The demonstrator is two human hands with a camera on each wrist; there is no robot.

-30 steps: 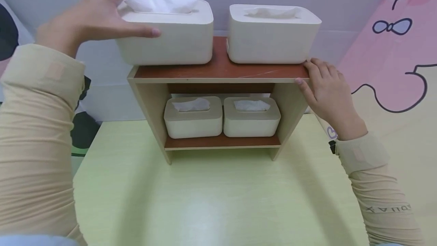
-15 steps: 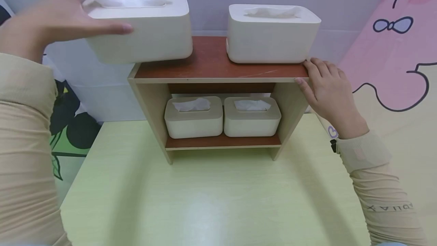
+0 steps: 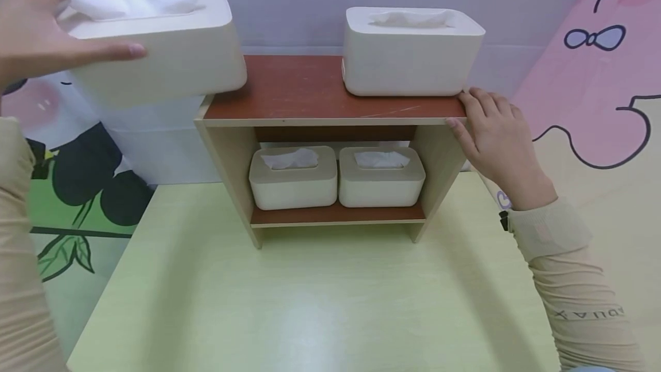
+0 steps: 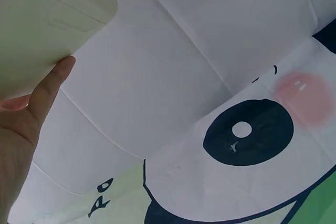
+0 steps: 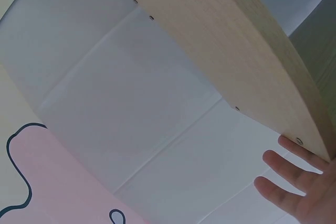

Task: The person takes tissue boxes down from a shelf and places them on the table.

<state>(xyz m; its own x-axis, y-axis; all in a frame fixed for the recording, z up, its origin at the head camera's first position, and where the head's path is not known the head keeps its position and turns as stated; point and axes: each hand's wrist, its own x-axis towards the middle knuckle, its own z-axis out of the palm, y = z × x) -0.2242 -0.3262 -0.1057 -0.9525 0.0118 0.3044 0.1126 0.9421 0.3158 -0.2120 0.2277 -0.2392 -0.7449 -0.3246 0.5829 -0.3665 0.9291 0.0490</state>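
Observation:
At the upper left of the head view, my left hand grips a white tissue box by its left end, thumb along the front. A tissue pokes from its top. The box tilts, its right end over the left edge of a small two-tier shelf and the rest out past it. From below, the left wrist view shows the underside of the tissue box and my left thumb. My right hand rests on the shelf's top right corner, fingers fairly straight; in the right wrist view they lie by the side panel.
Another tissue box sits on the right of the shelf's top. Two more, a left tissue box and a right tissue box, stand side by side on the lower tier. The shelf stands on a pale table before a cartoon-printed backdrop.
My left hand has carried the tissue box leftward from the shelf's top, and the box has tipped with its left end lower. The right hand and the shelf have stayed in place.

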